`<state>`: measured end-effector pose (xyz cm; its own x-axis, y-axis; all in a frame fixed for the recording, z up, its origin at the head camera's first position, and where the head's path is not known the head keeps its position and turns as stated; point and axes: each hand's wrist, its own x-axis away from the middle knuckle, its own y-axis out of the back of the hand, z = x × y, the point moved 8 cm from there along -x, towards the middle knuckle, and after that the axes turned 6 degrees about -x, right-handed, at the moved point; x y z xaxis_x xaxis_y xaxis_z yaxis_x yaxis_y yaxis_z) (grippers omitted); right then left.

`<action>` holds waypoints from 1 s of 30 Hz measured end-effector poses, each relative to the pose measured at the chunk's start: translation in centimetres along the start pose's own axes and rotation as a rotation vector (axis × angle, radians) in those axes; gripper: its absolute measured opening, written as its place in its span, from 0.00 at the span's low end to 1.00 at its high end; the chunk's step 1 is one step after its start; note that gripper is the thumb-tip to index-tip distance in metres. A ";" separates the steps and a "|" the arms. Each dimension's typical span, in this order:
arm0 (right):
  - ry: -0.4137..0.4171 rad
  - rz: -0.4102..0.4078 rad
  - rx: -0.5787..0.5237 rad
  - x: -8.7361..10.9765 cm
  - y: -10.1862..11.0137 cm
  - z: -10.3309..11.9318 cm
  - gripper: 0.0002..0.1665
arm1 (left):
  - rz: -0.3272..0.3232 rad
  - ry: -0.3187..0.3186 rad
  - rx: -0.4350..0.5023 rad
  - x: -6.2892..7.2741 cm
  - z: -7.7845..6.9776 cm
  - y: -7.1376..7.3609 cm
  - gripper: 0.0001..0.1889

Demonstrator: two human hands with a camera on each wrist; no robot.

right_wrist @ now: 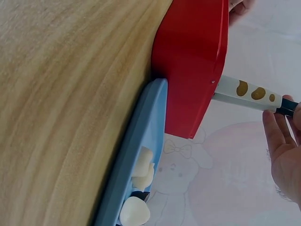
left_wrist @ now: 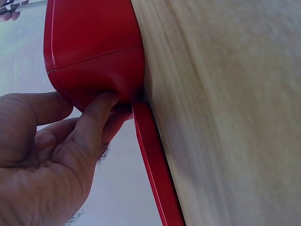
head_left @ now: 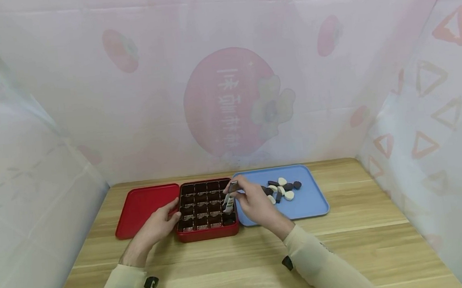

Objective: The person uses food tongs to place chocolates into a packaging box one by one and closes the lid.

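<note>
A red box with a brown compartment insert stands in the middle of the table. My left hand touches its left side, and the left wrist view shows the fingers against the box's red wall. My right hand holds tongs between thumb and fingers, tips down over the right column of compartments. In the right wrist view the pale tongs with gold spots dip behind the box's rim, hiding their tips. A dark piece lies in the near right compartment.
A blue tray adjoins the box on the right, bearing several dark and cream chocolate-like pieces. On the left lies a red lid. Patterned cloth walls close off the back and both sides of the wooden table.
</note>
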<state>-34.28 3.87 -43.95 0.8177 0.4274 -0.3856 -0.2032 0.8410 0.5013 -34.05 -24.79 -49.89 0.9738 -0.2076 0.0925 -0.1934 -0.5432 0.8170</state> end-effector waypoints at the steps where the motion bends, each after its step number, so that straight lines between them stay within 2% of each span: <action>1: -0.002 0.003 -0.002 0.0 -0.1 -0.1 0.12 | 0.000 -0.001 0.000 0.0 0.0 0.0 0.34; 17: -0.018 0.002 -0.085 0.1 0.4 -0.1 0.13 | 0.003 0.008 0.013 0.1 0.0 0.0 0.35; 30: -0.008 -0.104 -0.084 0.8 4.6 0.9 0.14 | 0.008 0.020 0.021 0.0 0.1 0.0 0.35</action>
<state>-34.03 7.82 -41.25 0.8407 0.3342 -0.4261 -0.1611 0.9056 0.3923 -34.04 -24.83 -49.93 0.9744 -0.1956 0.1105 -0.2033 -0.5589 0.8039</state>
